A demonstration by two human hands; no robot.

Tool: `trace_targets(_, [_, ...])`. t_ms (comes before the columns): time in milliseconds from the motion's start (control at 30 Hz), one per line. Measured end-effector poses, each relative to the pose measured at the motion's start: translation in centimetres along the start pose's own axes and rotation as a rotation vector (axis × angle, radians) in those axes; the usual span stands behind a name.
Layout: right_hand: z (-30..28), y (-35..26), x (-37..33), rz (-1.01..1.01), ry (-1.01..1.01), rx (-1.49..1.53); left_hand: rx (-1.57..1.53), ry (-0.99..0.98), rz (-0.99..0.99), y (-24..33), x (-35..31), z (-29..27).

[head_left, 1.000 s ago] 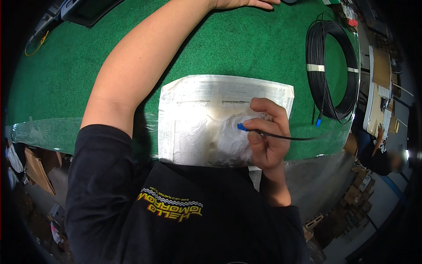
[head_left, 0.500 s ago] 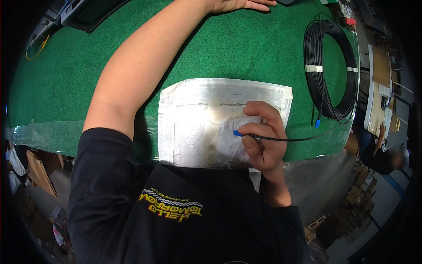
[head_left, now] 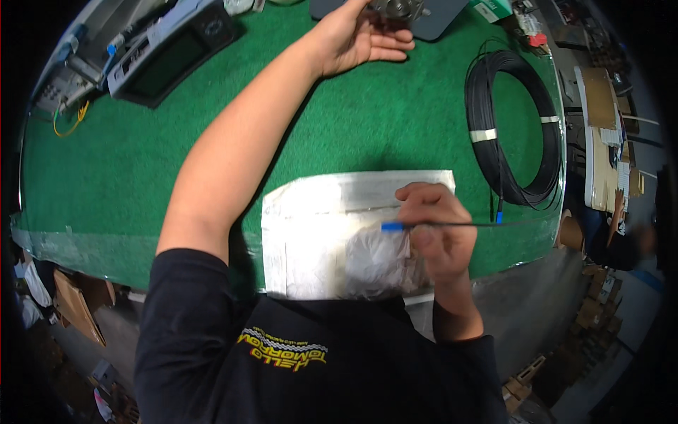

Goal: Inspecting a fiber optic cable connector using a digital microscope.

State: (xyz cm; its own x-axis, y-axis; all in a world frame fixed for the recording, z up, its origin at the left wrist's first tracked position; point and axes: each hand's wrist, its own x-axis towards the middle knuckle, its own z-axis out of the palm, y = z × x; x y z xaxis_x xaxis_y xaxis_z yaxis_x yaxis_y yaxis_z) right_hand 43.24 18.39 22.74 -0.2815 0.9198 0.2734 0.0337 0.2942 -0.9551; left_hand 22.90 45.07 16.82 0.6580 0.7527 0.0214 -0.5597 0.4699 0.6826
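My right hand (head_left: 441, 233) pinches a thin black fiber-optic cable (head_left: 487, 224) just behind its blue connector (head_left: 392, 227), which points left. It is held above a pale sheet (head_left: 318, 187) with crumpled white wrapping on it, near my body. At the far edge my left hand (head_left: 357, 42) is open, fingers stretched to the right. Its upper part meets a round metal fixture (head_left: 399, 8) on a dark plate (head_left: 441, 21); whether it touches the fixture I cannot tell. The cable runs right toward a large black coil (head_left: 480, 92) bound with white tape.
A grey device with a dark screen (head_left: 169, 67) stands at the far left, beside a yellow cord (head_left: 70, 121). A second blue connector (head_left: 499, 217) hangs off the coil. A green box (head_left: 492, 8) lies at the far right. Another person (head_left: 614, 233) is beyond the table's right edge.
The view has tilted toward the far side, bringing the metal fixture and more of the screen device into sight. My right hand still holds the cable, its connector now lying more level.
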Motion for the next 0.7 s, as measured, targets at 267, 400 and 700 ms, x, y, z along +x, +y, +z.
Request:
trace_targets(267, [-0.2,2.1,11.8,-0.110,0.168,-0.091,-0.001,0.059,-0.001,0.2,-0.4,1.0])
trace_targets(400, [-0.7,4.6,17.1,-0.684,0.240,-0.433,-0.031,0.126,0.046,0.1,-1.0,2.2])
trace_targets(700, [-1.3,7.5,17.3,-0.636,0.190,-0.659,-0.105,0.103,0.013,0.2,-1.1,2.0])
